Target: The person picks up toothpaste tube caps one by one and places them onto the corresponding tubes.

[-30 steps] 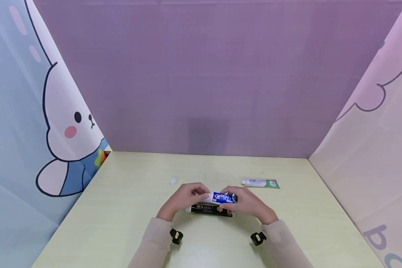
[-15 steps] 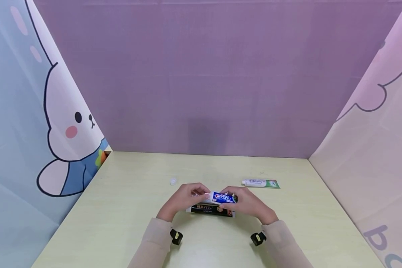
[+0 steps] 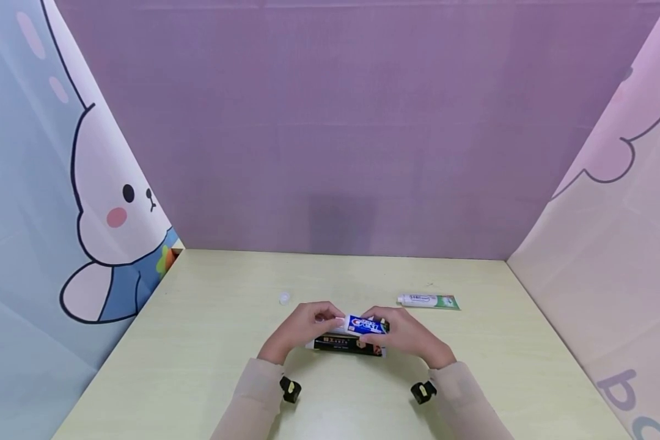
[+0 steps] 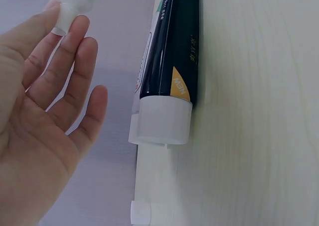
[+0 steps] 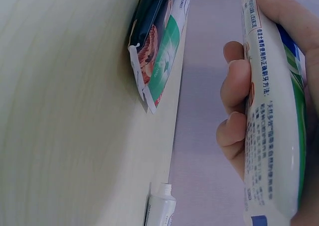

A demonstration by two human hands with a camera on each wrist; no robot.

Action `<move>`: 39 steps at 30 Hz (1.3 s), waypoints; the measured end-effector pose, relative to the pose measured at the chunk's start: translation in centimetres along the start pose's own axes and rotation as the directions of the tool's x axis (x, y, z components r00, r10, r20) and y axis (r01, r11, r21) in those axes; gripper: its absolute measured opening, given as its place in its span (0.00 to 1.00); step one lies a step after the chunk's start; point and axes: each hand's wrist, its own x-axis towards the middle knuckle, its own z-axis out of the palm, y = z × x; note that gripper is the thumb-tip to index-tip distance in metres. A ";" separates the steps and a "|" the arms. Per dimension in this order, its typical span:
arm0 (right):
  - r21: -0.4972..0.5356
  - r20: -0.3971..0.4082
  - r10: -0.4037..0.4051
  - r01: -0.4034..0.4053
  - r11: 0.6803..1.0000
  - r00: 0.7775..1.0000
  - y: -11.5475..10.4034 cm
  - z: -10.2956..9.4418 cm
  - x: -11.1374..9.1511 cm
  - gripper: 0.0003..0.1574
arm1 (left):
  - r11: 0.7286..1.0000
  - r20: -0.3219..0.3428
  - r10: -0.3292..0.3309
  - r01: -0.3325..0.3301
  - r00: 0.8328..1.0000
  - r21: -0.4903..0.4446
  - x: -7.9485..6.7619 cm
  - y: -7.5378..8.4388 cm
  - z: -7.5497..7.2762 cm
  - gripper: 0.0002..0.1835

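Observation:
A blue and white toothpaste tube is held level above the table between both hands. My left hand pinches its narrow white end between thumb and fingertips; the lower fingers stay loosely bent. Around the tube's body, my right hand curls its fingers, with the thumb on the opposite side. Below lies a black toothpaste tube with a white cap. Close alongside it, a white and green tube shows in the right wrist view, mostly hidden in the head view.
A smaller white and green toothpaste tube lies beyond my right hand, its bare neck showing in the right wrist view. On the table, a loose white cap sits past my left hand. A purple curtain borders the back.

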 end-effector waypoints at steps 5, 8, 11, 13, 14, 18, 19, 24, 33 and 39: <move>-0.012 0.014 -0.021 0.021 1.000 1.000 0.3 0.0 0.1 0.24 | 1.000 -0.007 0.009 -0.009 1.000 0.016 0.1 0.0 -0.1 0.06; -0.063 0.023 -0.032 0.034 0.997 0.999 0.4 -0.2 0.1 0.25 | 1.000 -0.015 0.018 -0.018 1.000 0.018 0.2 0.0 -0.2 0.06; -0.122 0.023 -0.007 0.010 0.993 1.000 0.6 -0.6 -0.1 0.25 | 1.000 -0.031 0.020 -0.020 0.999 0.020 0.2 -0.1 -0.5 0.07; -0.153 0.016 0.019 -0.016 0.988 1.000 0.8 -0.9 -0.3 0.27 | 1.000 -0.044 0.017 -0.016 0.999 0.024 0.2 -0.3 -0.6 0.07; -0.175 0.009 0.035 -0.033 0.984 0.999 0.9 -1.1 -0.4 0.28 | 0.999 -0.051 0.016 -0.015 0.999 0.028 0.2 -0.4 -0.7 0.07; -0.233 -0.007 0.066 -0.065 0.970 0.998 1.3 -1.6 -0.7 0.31 | 0.999 -0.065 0.005 -0.003 0.998 0.035 0.3 -0.9 -1.0 0.06; -0.248 -0.010 0.067 -0.068 0.966 0.998 1.4 -1.6 -0.7 0.32 | 0.999 -0.066 0.003 -0.001 0.998 0.035 0.3 -1.0 -1.1 0.06; -0.285 -0.036 0.069 -0.076 0.956 0.997 2.1 -1.8 -0.6 0.31 | 1.000 -0.073 -0.010 0.011 0.997 0.011 0.3 -1.5 -1.3 0.07; -0.159 -0.076 0.005 -0.017 0.987 0.997 3.3 -1.9 -0.3 0.25 | 0.998 -0.118 -0.066 0.064 0.991 -0.023 0.1 -2.3 -1.6 0.08; -0.126 -0.104 0.024 -0.038 0.991 0.994 3.6 -1.5 0.2 0.25 | 0.996 -0.141 -0.087 0.084 0.986 -0.027 0.3 -2.6 -1.7 0.08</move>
